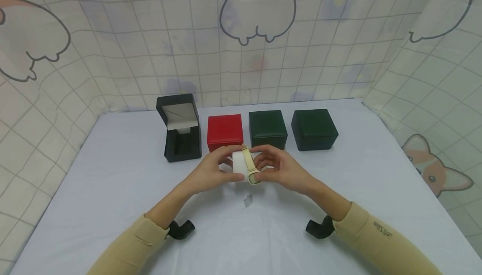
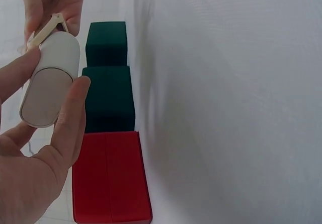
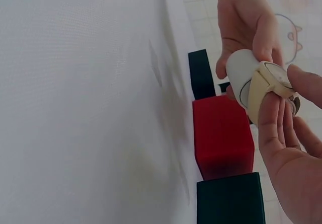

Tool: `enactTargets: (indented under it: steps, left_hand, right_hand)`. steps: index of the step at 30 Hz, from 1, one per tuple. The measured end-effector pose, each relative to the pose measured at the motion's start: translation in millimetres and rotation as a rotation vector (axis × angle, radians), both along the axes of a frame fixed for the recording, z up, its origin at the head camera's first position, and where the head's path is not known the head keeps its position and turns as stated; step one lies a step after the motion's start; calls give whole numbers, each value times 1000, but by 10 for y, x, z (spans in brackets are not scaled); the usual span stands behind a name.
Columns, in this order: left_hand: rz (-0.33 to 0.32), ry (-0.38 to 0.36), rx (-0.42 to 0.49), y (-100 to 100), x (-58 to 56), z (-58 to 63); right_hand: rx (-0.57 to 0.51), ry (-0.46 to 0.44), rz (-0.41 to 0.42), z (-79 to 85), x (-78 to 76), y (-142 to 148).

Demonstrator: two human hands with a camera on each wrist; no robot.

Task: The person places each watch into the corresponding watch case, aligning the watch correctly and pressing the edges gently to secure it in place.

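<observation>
Near the middle of the table my left hand (image 1: 208, 174) grips a white oval watch cushion (image 2: 48, 95), thumb on the near side and fingers on the far side. A cream wristwatch (image 1: 248, 162) is at the cushion's right end, its strap looping beside that end in the right wrist view. My right hand (image 1: 284, 168) pinches the watch, with the thumb at the round dial (image 3: 278, 74) and fingertips at the strap. Behind the left hand, a black box (image 1: 182, 146) stands with its lid raised, showing a pale lining.
Along the back of the table are a closed red box (image 1: 225, 129) and two closed dark green boxes, one beside the red box (image 1: 267, 125) and one farther right (image 1: 314, 125). A small grey scrap (image 1: 248, 200) lies on the white cloth before the hands. Patterned curtain surrounds the table.
</observation>
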State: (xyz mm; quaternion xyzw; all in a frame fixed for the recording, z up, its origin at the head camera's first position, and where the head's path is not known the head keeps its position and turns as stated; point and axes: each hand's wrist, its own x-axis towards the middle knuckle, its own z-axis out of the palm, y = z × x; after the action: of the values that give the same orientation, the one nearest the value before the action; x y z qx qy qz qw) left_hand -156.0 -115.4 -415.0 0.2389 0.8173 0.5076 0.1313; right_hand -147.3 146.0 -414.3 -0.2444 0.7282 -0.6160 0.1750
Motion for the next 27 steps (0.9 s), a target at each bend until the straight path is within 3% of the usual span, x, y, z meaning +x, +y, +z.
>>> enactTargets:
  steps: [6,15,21,27]
  left_hand:
    - [40,-43,18,-19,-4,-27]
    - [73,-124,73,-27,-30,-28]
    - [90,-217,145,-1,-32,-19]
    - [91,-282,211,46,-17,20]
  right_hand:
    - [47,62,-14,-6,16,-17]
    - [100,259,-62,-77,48,-62]
    - [139,421,-110,-95,75,-102]
    - [167,526,-153,-84,93,-124]
